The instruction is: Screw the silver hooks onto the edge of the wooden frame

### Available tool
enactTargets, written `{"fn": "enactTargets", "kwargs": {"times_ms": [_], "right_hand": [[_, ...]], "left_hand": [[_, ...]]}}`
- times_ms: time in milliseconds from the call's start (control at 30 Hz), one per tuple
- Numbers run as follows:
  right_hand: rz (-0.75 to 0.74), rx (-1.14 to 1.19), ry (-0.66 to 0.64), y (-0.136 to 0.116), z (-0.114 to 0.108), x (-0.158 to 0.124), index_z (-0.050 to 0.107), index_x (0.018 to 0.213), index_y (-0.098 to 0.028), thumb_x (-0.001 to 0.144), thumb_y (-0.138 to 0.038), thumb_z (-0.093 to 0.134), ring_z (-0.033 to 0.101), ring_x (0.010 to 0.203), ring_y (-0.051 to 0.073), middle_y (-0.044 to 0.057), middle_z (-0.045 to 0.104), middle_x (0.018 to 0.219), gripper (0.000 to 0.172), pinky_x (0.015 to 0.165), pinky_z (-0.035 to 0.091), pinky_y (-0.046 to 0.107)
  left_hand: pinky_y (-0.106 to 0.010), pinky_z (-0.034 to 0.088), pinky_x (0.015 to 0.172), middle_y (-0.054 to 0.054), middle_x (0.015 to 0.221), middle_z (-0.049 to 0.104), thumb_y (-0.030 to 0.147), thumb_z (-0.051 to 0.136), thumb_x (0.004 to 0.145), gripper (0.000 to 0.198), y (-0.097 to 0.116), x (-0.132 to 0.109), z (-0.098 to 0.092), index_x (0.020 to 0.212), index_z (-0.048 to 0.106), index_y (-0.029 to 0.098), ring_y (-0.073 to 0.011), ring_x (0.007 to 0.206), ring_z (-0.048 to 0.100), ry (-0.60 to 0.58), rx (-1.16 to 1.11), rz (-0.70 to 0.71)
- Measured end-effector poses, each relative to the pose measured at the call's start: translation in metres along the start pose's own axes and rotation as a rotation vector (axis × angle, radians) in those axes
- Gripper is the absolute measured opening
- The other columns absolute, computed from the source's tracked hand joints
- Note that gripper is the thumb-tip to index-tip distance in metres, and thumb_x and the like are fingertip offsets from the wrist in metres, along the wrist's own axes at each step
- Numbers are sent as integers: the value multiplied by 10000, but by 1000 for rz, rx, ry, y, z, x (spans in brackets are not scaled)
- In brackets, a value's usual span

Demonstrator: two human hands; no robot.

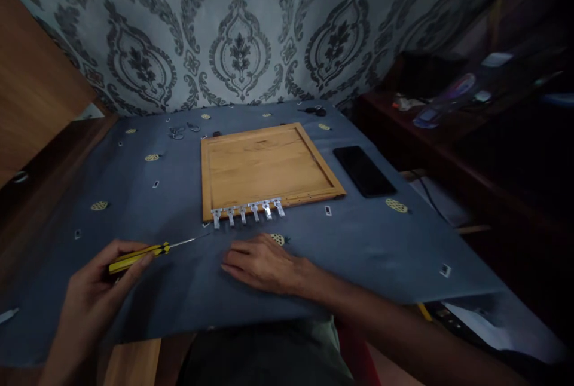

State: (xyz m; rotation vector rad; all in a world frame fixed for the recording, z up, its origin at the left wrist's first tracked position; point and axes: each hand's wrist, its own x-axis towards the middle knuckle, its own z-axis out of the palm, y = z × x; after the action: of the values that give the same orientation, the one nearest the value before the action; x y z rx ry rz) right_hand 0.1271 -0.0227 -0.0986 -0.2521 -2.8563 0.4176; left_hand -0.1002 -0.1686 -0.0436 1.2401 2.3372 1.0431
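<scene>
My left hand [101, 281], closed round a yellow-and-black handle, holds a screwdriver [139, 256] over the table's left front. Its thin metal shaft points right, toward the near left corner of a wooden panel [264, 165]. That framed panel lies flat on the cloth. Along its near edge sits a row of several silver metal clips [255, 211], their tabs jutting toward me. My right hand [264, 263] rests on the cloth just in front of the clips, fingers curled and together. Whatever it may hold is hidden beneath the fingers.
A black phone [364, 171] lies right of the panel. Small dark items [177, 132] and a black object [316, 110] lie toward the back of the blue tablecloth [179, 290]. A plastic bottle [448, 99] is on the dark furniture at right. Wooden furniture [40, 75] borders the left.
</scene>
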Motion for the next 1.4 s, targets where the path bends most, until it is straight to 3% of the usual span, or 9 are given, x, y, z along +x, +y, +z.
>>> {"fn": "enactTargets", "kwargs": {"times_ms": [133,267,467,667,767,867,1067,1200,1400], "right_hand": [[102,76,178,2,0,-22,674,861,-171,1035,-304,453,620,635,126,22,706,743,311,581,386,248],[262,149,428,8,2,-44,669,838,-166,1037,-302,443,638,627,127,27,696,713,331,632,441,236],[405,150,522,14,7,-49,672,858,-170,1009,-265,483,676,675,143,36,707,747,259,659,480,234],[481,175,506,15,10,-48,668,823,-188,998,-280,492,663,654,133,23,698,725,265,647,478,229],[490,177,587,16,8,-48,658,777,-198,982,-273,511,634,591,121,2,679,679,263,595,456,220],[533,165,690,16,4,-47,653,742,-205,963,-280,541,599,539,116,-9,658,636,259,551,437,220],[639,231,848,15,-6,-46,685,794,-204,935,-282,574,644,563,136,-3,697,662,195,523,458,219],[656,220,897,15,-10,-47,685,776,-208,934,-301,569,617,532,131,-5,691,640,217,521,468,226],[638,219,913,14,-13,-46,687,778,-204,939,-280,561,603,535,127,1,684,639,219,532,466,224]], "left_hand": [[-292,518,634,-9,825,711,668,663,737,439,-25,12,-3,859,690,247,-217,742,653,-90,-9,-4],[-365,559,723,-19,892,732,696,623,746,461,-40,22,-3,887,683,261,-272,835,693,-157,53,28],[-432,534,783,-58,891,703,706,534,811,471,-58,30,0,892,693,270,-292,874,652,-192,306,290],[-445,503,773,-60,933,679,614,541,870,372,-60,35,-5,1000,680,295,-293,881,623,-233,414,394],[-484,474,820,-45,1043,676,570,536,901,323,-41,34,6,1084,634,322,-323,977,612,-182,445,466],[-503,463,845,-62,994,660,534,468,952,313,-3,30,35,1076,601,279,-327,974,591,-19,392,608],[-466,450,936,-88,1132,612,430,686,875,388,73,36,102,1154,573,186,-294,1087,521,-127,447,794],[-493,413,1013,-106,1167,595,447,732,834,392,94,48,124,1079,617,163,-303,1149,500,-186,490,828],[-500,391,1021,-99,1130,600,410,755,817,334,102,54,138,1015,674,153,-304,1147,494,-253,529,819]]}}
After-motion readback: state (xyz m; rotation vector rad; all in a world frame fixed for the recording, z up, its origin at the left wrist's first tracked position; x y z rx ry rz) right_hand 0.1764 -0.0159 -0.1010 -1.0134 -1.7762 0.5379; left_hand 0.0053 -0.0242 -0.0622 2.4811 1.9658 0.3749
